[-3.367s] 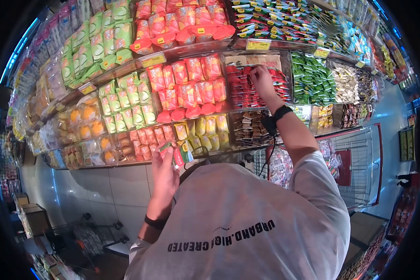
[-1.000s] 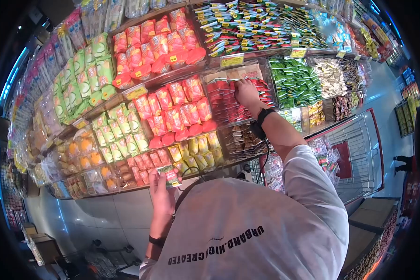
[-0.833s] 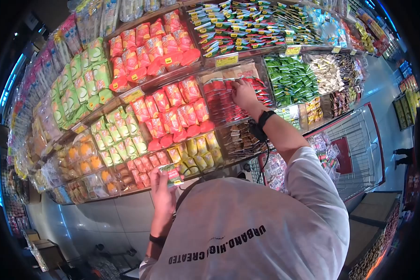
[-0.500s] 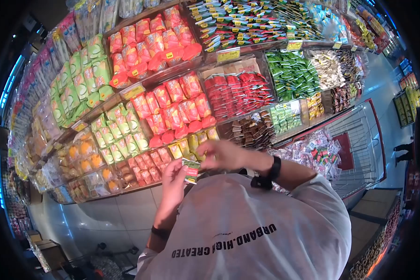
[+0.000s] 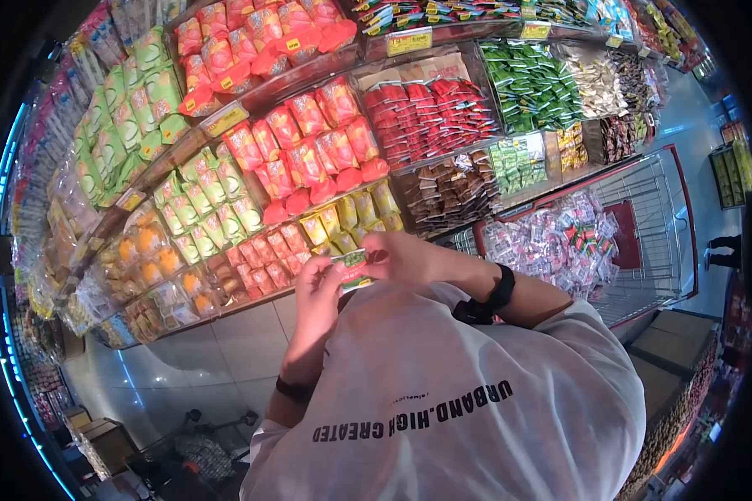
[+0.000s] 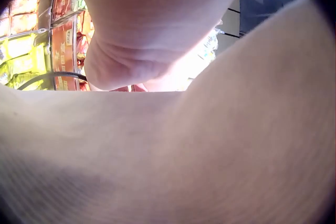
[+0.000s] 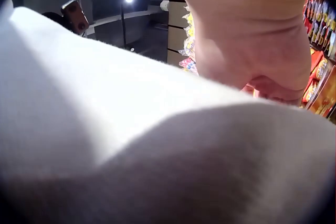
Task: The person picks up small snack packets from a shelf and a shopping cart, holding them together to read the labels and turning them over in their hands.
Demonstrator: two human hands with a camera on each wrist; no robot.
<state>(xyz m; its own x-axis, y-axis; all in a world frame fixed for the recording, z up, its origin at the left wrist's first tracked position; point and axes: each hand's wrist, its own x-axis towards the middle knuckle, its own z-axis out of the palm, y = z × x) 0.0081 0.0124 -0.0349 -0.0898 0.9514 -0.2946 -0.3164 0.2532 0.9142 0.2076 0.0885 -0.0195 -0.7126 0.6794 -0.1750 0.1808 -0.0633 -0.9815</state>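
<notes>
In the head view my left hand (image 5: 316, 290) holds a small flat packet (image 5: 353, 265), red and green with white edges, in front of the shirt. My right hand (image 5: 401, 257) is at the packet's right side, its curled fingers meeting the packet's edge. Above them is a bin of red packets (image 5: 430, 121) in overlapping rows, and brown packets (image 5: 447, 196) fill the bin below it. Both wrist views show mostly sleeve or skin and the heel of each hand; the fingertips and the packet are hidden there.
A shopping cart (image 5: 692, 242) stands at the right, with many small wrapped packets (image 5: 551, 238) inside. Tiered shelves carry pink-red bags (image 5: 317, 125), green bags (image 5: 200, 196) and yellow packs (image 5: 351, 219). Cardboard boxes (image 5: 673, 338) stand at lower right, and a person's legs (image 5: 723, 250) show beyond the cart.
My right hand has left the red packet bin and come down and left to the packet in my left hand. The left hand has shifted slightly right and up.
</notes>
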